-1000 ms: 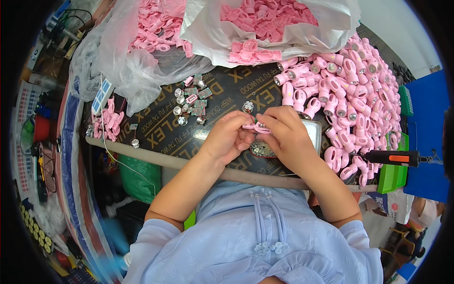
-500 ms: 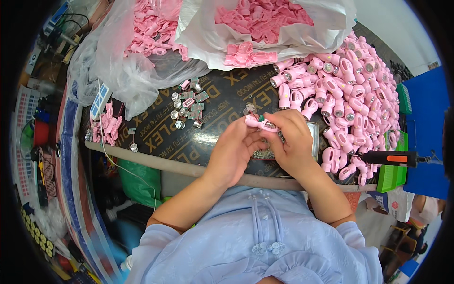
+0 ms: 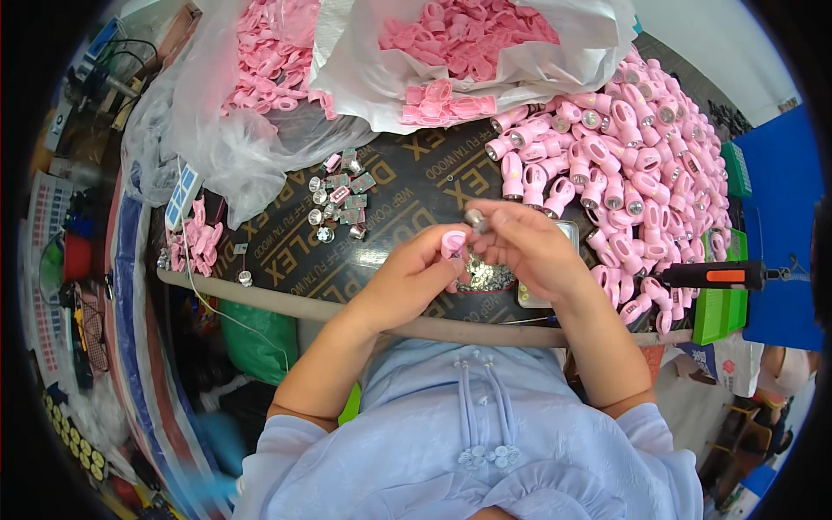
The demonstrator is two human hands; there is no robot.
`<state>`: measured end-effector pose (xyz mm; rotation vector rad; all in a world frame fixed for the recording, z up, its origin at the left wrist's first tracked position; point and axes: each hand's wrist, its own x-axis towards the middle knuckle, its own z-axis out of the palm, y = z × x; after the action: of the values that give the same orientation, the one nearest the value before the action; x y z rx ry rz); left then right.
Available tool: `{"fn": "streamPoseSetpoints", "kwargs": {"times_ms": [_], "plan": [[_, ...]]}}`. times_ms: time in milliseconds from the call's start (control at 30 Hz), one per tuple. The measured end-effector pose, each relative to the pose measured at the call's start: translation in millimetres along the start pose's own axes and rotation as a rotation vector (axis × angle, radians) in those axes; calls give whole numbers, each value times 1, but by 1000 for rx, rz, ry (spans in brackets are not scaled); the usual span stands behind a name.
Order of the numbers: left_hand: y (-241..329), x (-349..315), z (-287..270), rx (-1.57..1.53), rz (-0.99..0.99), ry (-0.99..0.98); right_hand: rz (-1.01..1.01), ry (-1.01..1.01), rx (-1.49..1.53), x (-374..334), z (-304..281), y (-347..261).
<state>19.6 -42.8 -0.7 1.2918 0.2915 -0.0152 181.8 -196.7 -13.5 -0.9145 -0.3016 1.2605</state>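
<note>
Over the near edge of the table, my left hand (image 3: pixel 400 279) is closed around a pink plastic flashlight casing (image 3: pixel 452 244), whose end shows above the fingers. Close beside it, my right hand (image 3: pixel 536 253) pinches a small silver reflector cup (image 3: pixel 474 219) between thumb and fingers. Whether wires join the cup to the casing cannot be made out. Below the hands lies a heap of small shiny metal parts (image 3: pixel 490 276). A metal tray (image 3: pixel 535 300) sits partly hidden under my right hand. Left of centre, several reflectors with green circuit boards (image 3: pixel 354 204) lie in a cluster.
Pink flashlights (image 3: pixel 637 165) pile up at the right. A black and orange power screwdriver (image 3: pixel 715 276) and a green basket (image 3: pixel 724 316) are at the right edge. Behind, a white sack (image 3: pixel 347 43) and a clear plastic bag (image 3: pixel 208 104) hold pink shells. Loose pink pieces (image 3: pixel 198 241) lie left.
My hands have moved slightly apart. The casing has turned upright in my left hand, and my right fingers have shifted from the casing to the reflector cup. The view has shifted slightly.
</note>
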Motion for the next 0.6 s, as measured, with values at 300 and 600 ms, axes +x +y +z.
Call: {"fn": "streamPoseSetpoints", "kwargs": {"times_ms": [300,600], "plan": [[0,6,-9,-239,-24,54,-159,252,-401,-6,5,2],[-9,10,1,82,139,155,-202,236,-358,-10,26,2]]}}
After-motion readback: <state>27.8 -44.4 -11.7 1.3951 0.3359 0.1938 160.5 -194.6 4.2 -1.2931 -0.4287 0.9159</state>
